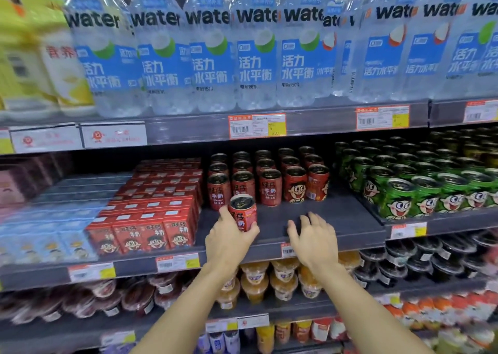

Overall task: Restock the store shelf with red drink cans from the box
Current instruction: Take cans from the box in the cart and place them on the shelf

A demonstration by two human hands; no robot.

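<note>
Head view: no box shows, and the left-side goods are blurred. The left hand [229, 239] grips a red can [244, 213] reading "MILK", at 7 o'clock of the shelved red cans [269, 181]. The right hand [314, 236] hovers with fingers spread over the shelf [336, 219]. Bottles [256, 49] at 12 o'clock read "water".

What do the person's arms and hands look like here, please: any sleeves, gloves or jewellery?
Both forearms are bare as far as the frame shows, with no sleeves in view. The left hand and right hand wear no gloves; no rings, watch or wristband are visible.
</note>
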